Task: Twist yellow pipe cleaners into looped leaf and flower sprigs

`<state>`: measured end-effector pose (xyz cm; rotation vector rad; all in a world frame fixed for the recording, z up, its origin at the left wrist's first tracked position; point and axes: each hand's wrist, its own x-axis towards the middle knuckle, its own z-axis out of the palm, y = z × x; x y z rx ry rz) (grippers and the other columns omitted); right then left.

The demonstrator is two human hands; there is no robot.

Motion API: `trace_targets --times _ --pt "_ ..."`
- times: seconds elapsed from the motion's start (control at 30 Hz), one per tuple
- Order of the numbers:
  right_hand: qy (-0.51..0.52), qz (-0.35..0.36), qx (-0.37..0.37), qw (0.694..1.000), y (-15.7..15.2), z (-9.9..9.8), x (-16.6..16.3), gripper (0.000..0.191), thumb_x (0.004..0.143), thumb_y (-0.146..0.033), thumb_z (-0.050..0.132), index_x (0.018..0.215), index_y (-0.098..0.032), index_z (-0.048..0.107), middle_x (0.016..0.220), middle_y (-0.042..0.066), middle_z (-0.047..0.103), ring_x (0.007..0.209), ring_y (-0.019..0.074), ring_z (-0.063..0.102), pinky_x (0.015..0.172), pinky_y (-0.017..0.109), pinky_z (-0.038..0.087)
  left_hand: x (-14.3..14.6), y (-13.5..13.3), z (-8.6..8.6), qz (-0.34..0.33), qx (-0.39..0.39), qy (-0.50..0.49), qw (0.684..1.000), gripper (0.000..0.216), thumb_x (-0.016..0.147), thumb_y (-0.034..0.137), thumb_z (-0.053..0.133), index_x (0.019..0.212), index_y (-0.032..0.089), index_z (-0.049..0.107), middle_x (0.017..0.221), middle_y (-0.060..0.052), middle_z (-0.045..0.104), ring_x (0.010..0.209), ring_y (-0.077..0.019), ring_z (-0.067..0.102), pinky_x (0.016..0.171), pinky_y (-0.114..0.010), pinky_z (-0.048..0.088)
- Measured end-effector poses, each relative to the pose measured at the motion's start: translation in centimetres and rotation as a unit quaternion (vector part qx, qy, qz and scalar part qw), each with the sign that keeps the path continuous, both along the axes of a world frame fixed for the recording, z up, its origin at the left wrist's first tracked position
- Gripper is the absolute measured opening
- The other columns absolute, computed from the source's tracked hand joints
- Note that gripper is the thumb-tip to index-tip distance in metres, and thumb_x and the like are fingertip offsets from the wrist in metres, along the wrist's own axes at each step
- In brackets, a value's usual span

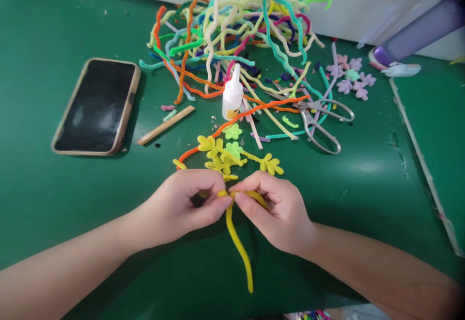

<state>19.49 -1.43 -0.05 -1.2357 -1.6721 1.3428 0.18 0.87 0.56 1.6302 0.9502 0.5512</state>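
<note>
My left hand (189,204) and my right hand (271,208) meet at the middle of the green table (54,199), both pinched on a yellow pipe cleaner (238,245). Its top is bent into a small loop between my fingertips, and its long tail curves down toward me. Just beyond my fingers lie several finished yellow pipe-cleaner flowers (218,158) and two light green ones (232,132).
A heap of coloured pipe cleaners (236,34) fills the back centre. In front of it stand a white glue bottle (232,95) and metal scissors (319,119). A phone (96,107) lies at left, a wooden stick (166,125) beside it. Pink and purple flowers (350,78) sit at right.
</note>
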Motion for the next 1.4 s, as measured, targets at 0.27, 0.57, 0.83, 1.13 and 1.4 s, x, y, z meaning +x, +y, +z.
trace_targets --times 0.27,0.57,0.83,1.13,1.4 --pt "0.034 0.007 -0.042 0.999 0.21 -0.12 0.01 0.009 0.086 -0.026 0.059 0.084 -0.018 0.064 0.063 -0.002 0.058 0.05 0.0068 0.045 0.044 0.02 0.035 0.09 -0.11 0.32 0.041 -0.033 -0.013 0.999 0.026 0.088 0.024 0.05 0.064 0.016 0.05 0.055 0.004 0.048 0.05 -0.0067 0.041 0.046 -0.017 0.033" --pt "0.017 0.021 0.023 0.999 0.15 0.06 0.03 0.006 0.083 -0.02 0.06 0.081 -0.016 0.064 0.062 -0.002 0.057 0.053 0.0076 0.047 0.047 0.02 0.038 0.09 -0.31 0.07 0.033 0.016 -0.008 0.999 0.026 0.087 0.017 0.05 0.061 0.016 0.046 0.057 0.005 0.041 0.052 -0.0067 0.034 0.047 -0.019 0.029" --pt "0.014 0.023 0.032 0.999 0.16 -0.08 -0.02 0.006 0.084 -0.019 0.06 0.084 -0.015 0.064 0.062 -0.002 0.058 0.052 0.0066 0.048 0.046 0.019 0.038 0.12 -0.27 -0.02 0.029 0.02 0.004 0.999 0.025 0.086 0.017 0.049 0.062 0.016 0.045 0.057 0.006 0.04 0.052 -0.0063 0.034 0.048 -0.018 0.029" --pt "0.001 0.031 0.08 0.996 0.24 -0.03 -0.1 0.007 0.084 -0.017 0.06 0.083 -0.012 0.064 0.063 0.0 0.061 0.05 0.006 0.049 0.044 0.017 0.038 -0.15 -0.27 -0.3 -0.003 0.011 0.01 1.0 0.029 0.088 0.022 0.053 0.06 0.015 0.047 0.057 0.006 0.045 0.052 -0.006 0.037 0.049 -0.017 0.032" --pt "0.0 0.03 0.079 0.996 0.22 -0.11 -0.05 0.008 0.085 -0.018 0.06 0.085 -0.011 0.065 0.063 0.0 0.062 0.049 0.0056 0.049 0.044 0.017 0.038 -0.08 -0.26 -0.36 0.002 0.01 0.007 1.0 0.028 0.087 0.021 0.053 0.059 0.015 0.049 0.057 0.006 0.043 0.052 -0.0055 0.037 0.049 -0.016 0.032"
